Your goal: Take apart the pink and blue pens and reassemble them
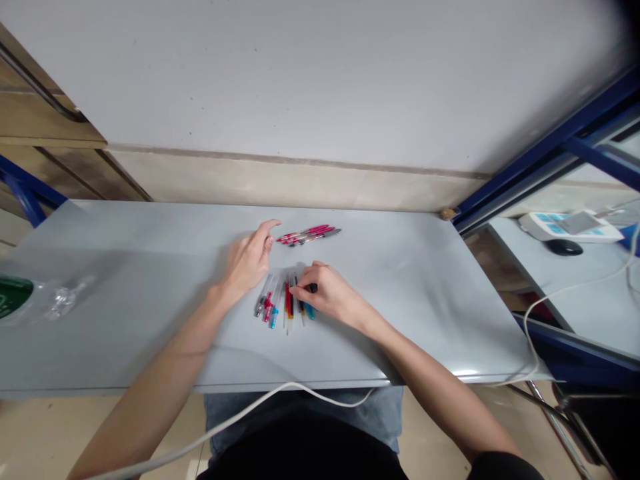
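At a pale grey table [425,313], I am working over pen parts spread between my two hands. Beyond them, slim pink and dark pens [309,235] are lying together near the far edge, their long axes running left to right and their right ends angling slightly away from me; I cannot tell which ends are the writing tips. Closer in, clear barrels [269,301] are fanning out side by side, coloured ends pointing toward me and far ends leaning right. Red and dark refills [289,301] are lying just right of them, nearly straight along my line of view, thin ends facing me. Blue pieces [310,312] are showing below my right fingers.

My left hand [249,260] is hovering loosely open left of the pens, index finger reaching out, nothing showing in its grasp. My right hand [325,290] is curling over the refills, thumb and fingers drawing close together; whether it is gripping one, I cannot tell.
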Action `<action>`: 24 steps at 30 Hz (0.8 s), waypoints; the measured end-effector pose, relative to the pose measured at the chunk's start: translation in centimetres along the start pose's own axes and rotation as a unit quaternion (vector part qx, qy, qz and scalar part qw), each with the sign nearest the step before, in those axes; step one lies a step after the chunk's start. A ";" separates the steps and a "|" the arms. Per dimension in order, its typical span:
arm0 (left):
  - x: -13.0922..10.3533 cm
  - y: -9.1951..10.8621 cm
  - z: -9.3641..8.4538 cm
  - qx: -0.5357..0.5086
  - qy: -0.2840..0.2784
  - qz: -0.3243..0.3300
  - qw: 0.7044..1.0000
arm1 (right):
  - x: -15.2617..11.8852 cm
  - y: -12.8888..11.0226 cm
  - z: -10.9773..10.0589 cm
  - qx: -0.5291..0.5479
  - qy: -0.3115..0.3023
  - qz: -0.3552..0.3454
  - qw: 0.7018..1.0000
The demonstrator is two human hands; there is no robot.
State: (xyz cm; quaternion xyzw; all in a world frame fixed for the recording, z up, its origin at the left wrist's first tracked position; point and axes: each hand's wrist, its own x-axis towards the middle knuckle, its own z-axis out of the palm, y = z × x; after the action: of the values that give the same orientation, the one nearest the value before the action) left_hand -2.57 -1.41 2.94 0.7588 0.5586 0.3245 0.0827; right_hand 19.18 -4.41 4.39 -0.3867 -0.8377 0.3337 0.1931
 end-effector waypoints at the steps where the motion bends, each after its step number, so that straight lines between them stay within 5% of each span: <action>1: 0.0 0.0 0.0 -0.002 0.000 0.000 1.000 | 0.0 0.0 -0.2 0.002 0.013 -0.001 1.000; 8: 0.2 0.0 -0.2 -0.049 -0.004 0.013 0.999 | 0.6 1.4 -1.3 -0.023 0.147 0.002 0.989; 13: 0.1 0.1 -0.1 -0.038 -0.007 0.006 0.999 | 0.8 0.5 0.1 -0.081 0.066 -0.051 0.993; 24: 0.1 -0.4 0.1 -0.020 -0.014 0.009 1.000 | 1.0 -0.1 2.0 -0.139 0.055 -0.031 0.988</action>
State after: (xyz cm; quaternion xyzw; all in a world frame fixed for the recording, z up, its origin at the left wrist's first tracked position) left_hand -2.85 -1.12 2.76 0.7665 0.5437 0.3260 0.1029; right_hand 17.35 -4.45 3.15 -0.4012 -0.8758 0.1861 0.1936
